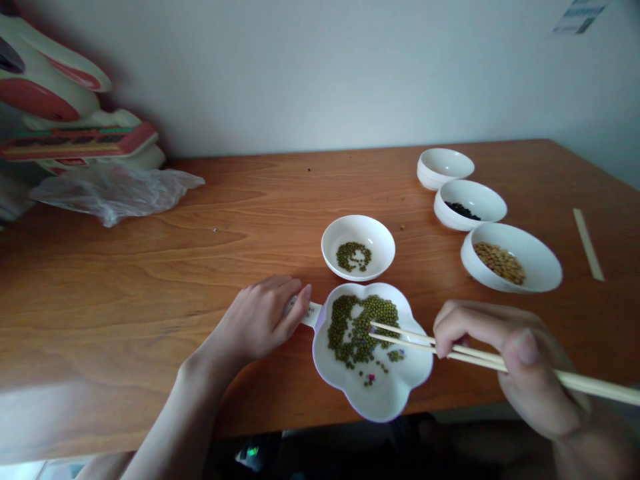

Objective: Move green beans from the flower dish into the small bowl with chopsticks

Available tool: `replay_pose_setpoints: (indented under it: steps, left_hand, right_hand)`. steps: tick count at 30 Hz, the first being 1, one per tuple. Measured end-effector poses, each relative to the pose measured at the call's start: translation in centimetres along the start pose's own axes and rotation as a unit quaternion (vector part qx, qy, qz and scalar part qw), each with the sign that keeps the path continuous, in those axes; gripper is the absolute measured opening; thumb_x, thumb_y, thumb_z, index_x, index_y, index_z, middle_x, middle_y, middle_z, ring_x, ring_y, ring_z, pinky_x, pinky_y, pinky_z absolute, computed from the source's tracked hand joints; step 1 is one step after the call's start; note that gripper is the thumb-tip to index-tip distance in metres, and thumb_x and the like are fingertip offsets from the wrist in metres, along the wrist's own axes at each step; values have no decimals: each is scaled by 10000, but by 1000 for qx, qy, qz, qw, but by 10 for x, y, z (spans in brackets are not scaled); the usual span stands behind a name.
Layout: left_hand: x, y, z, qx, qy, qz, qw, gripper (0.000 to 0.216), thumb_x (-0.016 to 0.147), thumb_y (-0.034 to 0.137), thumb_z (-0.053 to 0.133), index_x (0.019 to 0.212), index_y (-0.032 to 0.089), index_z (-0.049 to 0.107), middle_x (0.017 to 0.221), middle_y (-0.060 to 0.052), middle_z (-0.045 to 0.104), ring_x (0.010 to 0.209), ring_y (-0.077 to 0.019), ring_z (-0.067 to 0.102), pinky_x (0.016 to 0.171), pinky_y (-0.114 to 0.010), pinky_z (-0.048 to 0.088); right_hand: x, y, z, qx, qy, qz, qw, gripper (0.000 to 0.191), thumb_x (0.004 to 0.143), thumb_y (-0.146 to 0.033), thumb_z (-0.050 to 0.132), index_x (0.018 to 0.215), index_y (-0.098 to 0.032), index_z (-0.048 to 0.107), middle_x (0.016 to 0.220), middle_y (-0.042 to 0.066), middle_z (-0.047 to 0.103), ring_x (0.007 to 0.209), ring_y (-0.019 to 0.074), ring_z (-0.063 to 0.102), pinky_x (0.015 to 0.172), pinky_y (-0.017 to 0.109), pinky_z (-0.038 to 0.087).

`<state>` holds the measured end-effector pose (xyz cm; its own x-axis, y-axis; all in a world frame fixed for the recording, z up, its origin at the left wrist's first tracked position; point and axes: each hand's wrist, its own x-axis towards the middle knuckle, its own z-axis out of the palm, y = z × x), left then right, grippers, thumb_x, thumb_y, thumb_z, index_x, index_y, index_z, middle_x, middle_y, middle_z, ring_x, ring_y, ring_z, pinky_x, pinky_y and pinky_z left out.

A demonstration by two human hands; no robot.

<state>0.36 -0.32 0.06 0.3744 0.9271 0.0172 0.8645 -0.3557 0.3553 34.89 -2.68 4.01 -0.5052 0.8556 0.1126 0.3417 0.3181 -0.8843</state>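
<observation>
My left hand [267, 317] is closed around the short handle of a white, flower-shaped dish [385, 400] with a lilac rim. Many mung beans [383, 311] lie spread across the dish. In my right hand [510, 360] is a pair of wooden chopsticks [480, 357], their tips slightly apart among the beans. Whether a bean sits between the tips is too small to tell. Just behind the dish stands a round white bowl [359, 229] with a smaller heap of mung beans at its bottom.
To the right stand a white bowl of tan beans [543, 267], a white bowl of dark beans [483, 193] and another white bowl [445, 160]. A paper chopstick sleeve or flat strip [588, 243] lies at far right. A plastic bag [120, 190] and toy keyboard [85, 143] are back left.
</observation>
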Motion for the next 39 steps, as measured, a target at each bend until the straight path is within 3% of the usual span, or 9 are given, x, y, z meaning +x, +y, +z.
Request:
replay_pose_setpoints:
  steps: [8, 15, 30, 39]
  left_hand:
    - [0, 1, -2, 3, -7, 2, 1000, 505, 1138, 449, 330, 822, 185, 623, 816, -51, 701, 641, -154, 555, 644, -307, 396]
    - [0, 0, -1, 6, -8, 5, 1000, 493, 1139, 447, 330, 835, 187, 618, 827, -49, 698, 651, -156, 557, 656, -316, 398]
    - [1, 0, -2, 4, -10, 4, 1000, 500, 1141, 444, 321, 832, 187, 618, 822, -48, 698, 647, -157, 558, 644, -314, 389]
    - [1, 3, -3, -3, -23, -9, 1000, 501, 1140, 453, 313, 839, 187, 611, 836, -54, 694, 674, -167, 572, 662, -317, 397]
  right_hand:
    - [2, 2, 1, 23, 18, -18, 999, 663, 1079, -684, 262, 850, -249, 708, 770, 49, 676, 692, 206, 630, 641, 321, 458]
    - [-1, 5, -2, 23, -6, -6, 1000, 745, 1041, -763, 217, 854, -235, 709, 782, 61, 671, 690, 219, 617, 636, 343, 439]
    - [2, 8, 0, 26, 5, -13, 1000, 711, 1061, -720, 236, 831, -234, 701, 770, 66, 670, 691, 227, 630, 646, 343, 463]
    - [3, 6, 3, 41, 22, -21, 999, 655, 1098, -642, 269, 830, -229, 700, 762, 44, 660, 682, 188, 609, 632, 312, 439]
